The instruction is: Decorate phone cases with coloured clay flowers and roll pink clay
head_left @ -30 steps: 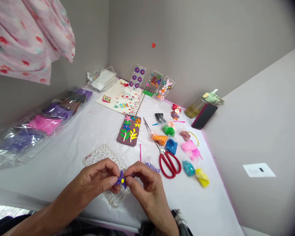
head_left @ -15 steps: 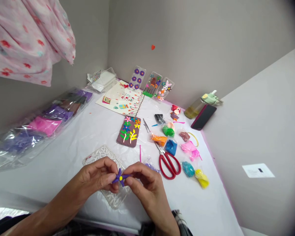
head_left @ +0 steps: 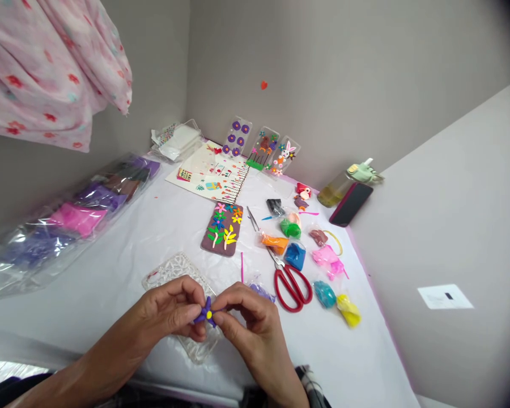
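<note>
Between my two hands is a small purple clay flower (head_left: 208, 311) with a yellow centre. My left hand (head_left: 172, 311) pinches its left petals between thumb and fingers. On the other side, my right hand (head_left: 249, 317) has thumb and forefinger closed on a right-hand petal. Below the hands lies a clear patterned case (head_left: 176, 272), partly covered by them. A brown clay-covered phone case (head_left: 221, 229) with bright clay flowers and leaves rests farther back. Near my right hand are a bag of purple clay (head_left: 260, 289) and red-handled scissors (head_left: 293, 286).
Bagged clay lumps, among them orange (head_left: 274, 243), blue (head_left: 295, 256) and yellow (head_left: 348, 310), lie on the right. A bottle (head_left: 338, 187) and phone (head_left: 352, 204) stand by the wall. Decorated cases (head_left: 237, 137) lean at the back. A large plastic bag (head_left: 79, 218) fills the left side.
My right fingers have moved slightly inward along the petal, closer to the flower's centre. The flower has tilted a little and sits slightly lower in the view.
</note>
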`<act>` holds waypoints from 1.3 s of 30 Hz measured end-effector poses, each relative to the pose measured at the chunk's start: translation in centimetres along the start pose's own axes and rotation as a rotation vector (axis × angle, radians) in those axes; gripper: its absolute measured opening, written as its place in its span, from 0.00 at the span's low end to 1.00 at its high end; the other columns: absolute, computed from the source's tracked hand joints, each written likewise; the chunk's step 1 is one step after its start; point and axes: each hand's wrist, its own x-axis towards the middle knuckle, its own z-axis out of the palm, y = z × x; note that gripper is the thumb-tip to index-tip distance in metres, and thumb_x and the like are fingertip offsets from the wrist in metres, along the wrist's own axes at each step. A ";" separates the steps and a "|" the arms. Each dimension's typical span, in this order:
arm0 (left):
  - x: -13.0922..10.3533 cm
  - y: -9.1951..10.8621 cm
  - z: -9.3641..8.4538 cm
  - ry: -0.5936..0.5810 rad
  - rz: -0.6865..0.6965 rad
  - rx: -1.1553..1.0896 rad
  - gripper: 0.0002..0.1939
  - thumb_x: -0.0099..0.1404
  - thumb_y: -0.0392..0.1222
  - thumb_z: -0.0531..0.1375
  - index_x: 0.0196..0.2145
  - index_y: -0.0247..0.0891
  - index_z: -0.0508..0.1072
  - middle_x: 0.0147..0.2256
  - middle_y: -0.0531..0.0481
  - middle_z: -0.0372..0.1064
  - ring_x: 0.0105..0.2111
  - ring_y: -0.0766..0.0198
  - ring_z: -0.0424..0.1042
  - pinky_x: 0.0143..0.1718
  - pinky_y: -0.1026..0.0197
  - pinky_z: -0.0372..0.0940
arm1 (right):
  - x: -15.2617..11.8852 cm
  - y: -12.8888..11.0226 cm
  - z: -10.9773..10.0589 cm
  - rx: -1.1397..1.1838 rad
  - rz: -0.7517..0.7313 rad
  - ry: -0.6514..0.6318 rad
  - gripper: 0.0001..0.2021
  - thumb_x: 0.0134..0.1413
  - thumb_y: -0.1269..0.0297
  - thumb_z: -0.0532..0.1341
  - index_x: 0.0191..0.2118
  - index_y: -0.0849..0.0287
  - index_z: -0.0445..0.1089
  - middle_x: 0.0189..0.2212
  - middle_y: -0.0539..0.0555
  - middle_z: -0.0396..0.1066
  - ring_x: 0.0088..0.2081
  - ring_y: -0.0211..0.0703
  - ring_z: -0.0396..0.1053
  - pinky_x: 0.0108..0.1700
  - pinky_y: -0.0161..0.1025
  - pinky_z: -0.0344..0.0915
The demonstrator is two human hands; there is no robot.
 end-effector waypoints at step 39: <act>-0.1 0.2 0.5 0.035 -0.023 -0.052 0.18 0.65 0.60 0.70 0.36 0.42 0.76 0.34 0.54 0.74 0.35 0.62 0.76 0.43 0.61 0.71 | 0.1 -0.1 -0.1 0.256 0.114 -0.017 0.04 0.60 0.59 0.73 0.39 0.52 0.84 0.33 0.49 0.79 0.35 0.38 0.74 0.40 0.32 0.69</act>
